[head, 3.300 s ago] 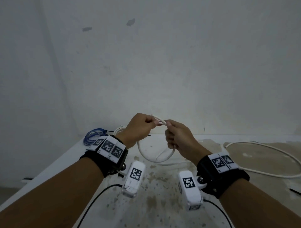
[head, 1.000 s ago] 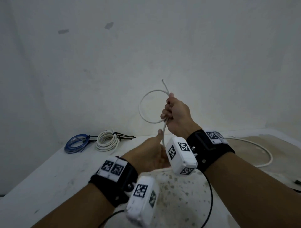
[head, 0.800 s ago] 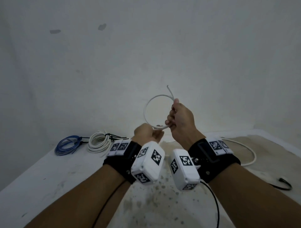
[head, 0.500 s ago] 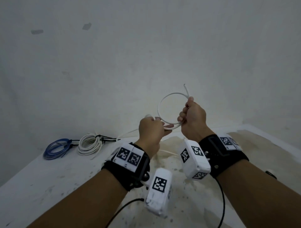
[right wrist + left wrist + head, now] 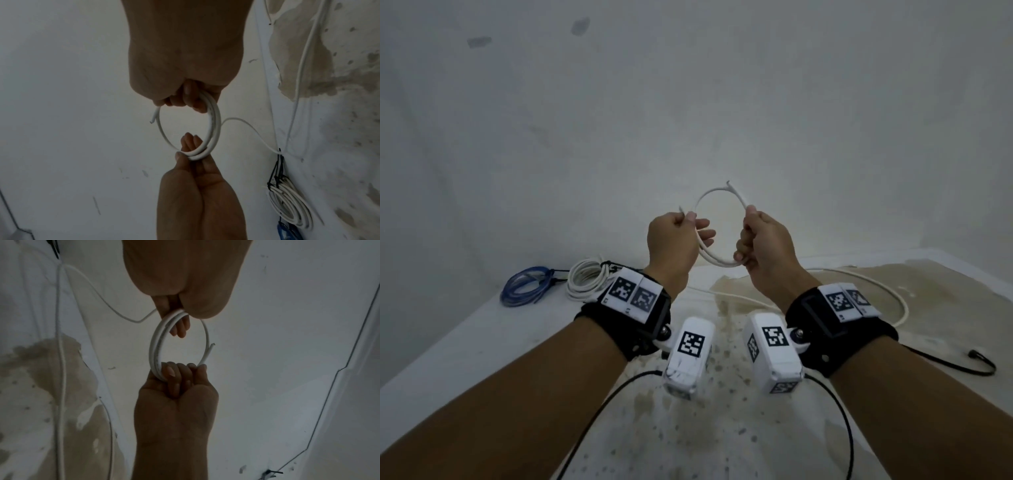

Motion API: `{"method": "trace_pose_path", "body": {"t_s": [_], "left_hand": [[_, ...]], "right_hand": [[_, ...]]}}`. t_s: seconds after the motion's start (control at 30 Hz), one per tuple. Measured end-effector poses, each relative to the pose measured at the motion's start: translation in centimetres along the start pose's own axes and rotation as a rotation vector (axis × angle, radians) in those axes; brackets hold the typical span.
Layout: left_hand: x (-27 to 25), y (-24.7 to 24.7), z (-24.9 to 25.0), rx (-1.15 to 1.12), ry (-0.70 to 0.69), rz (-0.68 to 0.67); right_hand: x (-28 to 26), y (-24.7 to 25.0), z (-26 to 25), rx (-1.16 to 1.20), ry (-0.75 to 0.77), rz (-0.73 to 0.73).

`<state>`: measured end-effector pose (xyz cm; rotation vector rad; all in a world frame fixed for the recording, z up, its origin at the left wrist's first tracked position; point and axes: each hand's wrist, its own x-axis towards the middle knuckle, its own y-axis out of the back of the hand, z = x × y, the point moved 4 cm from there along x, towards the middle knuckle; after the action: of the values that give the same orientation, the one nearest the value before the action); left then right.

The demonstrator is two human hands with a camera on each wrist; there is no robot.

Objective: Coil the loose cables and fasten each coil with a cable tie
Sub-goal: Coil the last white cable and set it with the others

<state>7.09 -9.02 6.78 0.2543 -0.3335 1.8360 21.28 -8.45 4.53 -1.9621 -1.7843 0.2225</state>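
Left hand (image 5: 671, 245) and right hand (image 5: 765, 248) grip white cable (image 5: 717, 195), apparently double-looped

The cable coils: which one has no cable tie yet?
The white coil held up between the left hand and right hand. The blue coil and the other white coil lie on the table, each tied in black.

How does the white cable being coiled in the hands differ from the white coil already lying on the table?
The cable in the hands is held in the air by the left hand and right hand; the white coil on the table lies flat. The held one has few turns, no tie, and a loose tail running to the table; the table coil has more turns, bound with black ties. Both are white, round cable.
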Motion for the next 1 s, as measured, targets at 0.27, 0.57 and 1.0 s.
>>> {"method": "trace_pose_path", "body": {"t_s": [0.27,0.57,1.0], "left_hand": [[1.3,3.5,0.7,0.325,-0.242,-0.147],[3.1,5.2,1.7,0.306,-0.196,-0.226],[4.0,5.4,3.7,0.401,-0.185,-0.484]], "right_hand": [[0.0,-2.4,2.0,-0.028,-0.105,-0.171],[-0.5,-4.5,3.0,-0.110,-0.160,-0.345],[-0.5,-4.7,2.2,-0.018,-0.157,-0.329]]}}
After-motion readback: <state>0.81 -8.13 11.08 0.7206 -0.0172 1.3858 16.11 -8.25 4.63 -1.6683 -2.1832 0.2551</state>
